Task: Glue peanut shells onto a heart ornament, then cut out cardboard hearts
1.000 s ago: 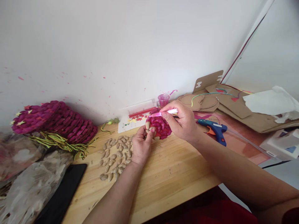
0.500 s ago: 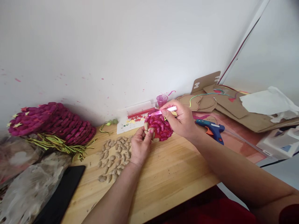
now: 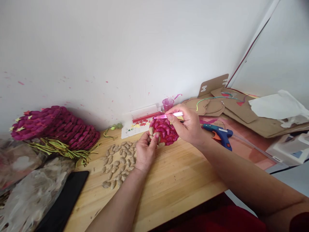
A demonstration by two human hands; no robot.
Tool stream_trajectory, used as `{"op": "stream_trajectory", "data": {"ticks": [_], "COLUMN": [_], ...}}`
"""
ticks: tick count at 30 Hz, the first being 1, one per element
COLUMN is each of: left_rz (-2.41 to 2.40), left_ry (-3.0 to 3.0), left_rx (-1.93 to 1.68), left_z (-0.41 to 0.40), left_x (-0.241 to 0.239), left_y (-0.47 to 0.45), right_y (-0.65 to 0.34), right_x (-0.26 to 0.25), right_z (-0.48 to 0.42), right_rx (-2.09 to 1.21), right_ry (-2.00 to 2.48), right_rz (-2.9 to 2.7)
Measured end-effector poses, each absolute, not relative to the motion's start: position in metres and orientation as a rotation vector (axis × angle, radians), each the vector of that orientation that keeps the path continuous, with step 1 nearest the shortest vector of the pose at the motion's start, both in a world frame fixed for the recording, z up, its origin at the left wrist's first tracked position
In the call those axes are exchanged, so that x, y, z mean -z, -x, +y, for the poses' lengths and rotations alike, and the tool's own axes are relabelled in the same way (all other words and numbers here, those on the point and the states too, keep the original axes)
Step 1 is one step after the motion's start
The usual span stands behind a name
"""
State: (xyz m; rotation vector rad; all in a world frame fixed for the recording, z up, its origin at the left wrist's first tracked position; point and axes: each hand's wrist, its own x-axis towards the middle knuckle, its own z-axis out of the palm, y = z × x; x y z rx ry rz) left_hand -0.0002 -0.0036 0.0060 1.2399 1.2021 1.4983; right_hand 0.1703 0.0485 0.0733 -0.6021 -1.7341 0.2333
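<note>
Grip of the left hand [image 3: 145, 154] pinches the peanut-shell disc [image 3: 166, 132] low over the bench [image 3: 173, 180]. The right hand [image 3: 188, 125] clasps a pink brush [image 3: 169, 115] at the disc's top. Painting looks like the step in hand, and the bare rim shells call for a steady tip.

Your peanut-shell disc [image 3: 165, 132]: round, shells mostly glossy magenta, a few bare tan ones at the lower-left rim. It is tilted up and pinched in your left hand [image 3: 145, 151]. The pink-white brush [image 3: 170, 115] lies near level in your right hand [image 3: 189, 127], tip at the disc's upper rim.
</note>
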Motion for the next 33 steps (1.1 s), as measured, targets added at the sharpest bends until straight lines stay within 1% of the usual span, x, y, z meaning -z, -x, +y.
{"op": "stream_trajectory", "data": {"ticks": [10, 25, 33], "left_rz": [1.213, 1.415, 1.460], "left_ry": [-1.329, -1.468, -1.440], "left_rx": [-1.493, -1.493, -1.656], "left_z": [-0.003, -0.003, -0.003], "left_x": [-0.004, -0.001, -0.006], "left_y": [0.000, 0.004, 0.004], "right_y": [-0.164, -0.165, -0.162], "right_x": [-0.077, -0.077, -0.078], "right_z": [0.036, 0.035, 0.029], "right_rx": [-0.178, -0.044, -0.059], "right_ry": [0.485, 0.519, 0.432], "right_rz": [-1.885, -1.856, -1.883]}}
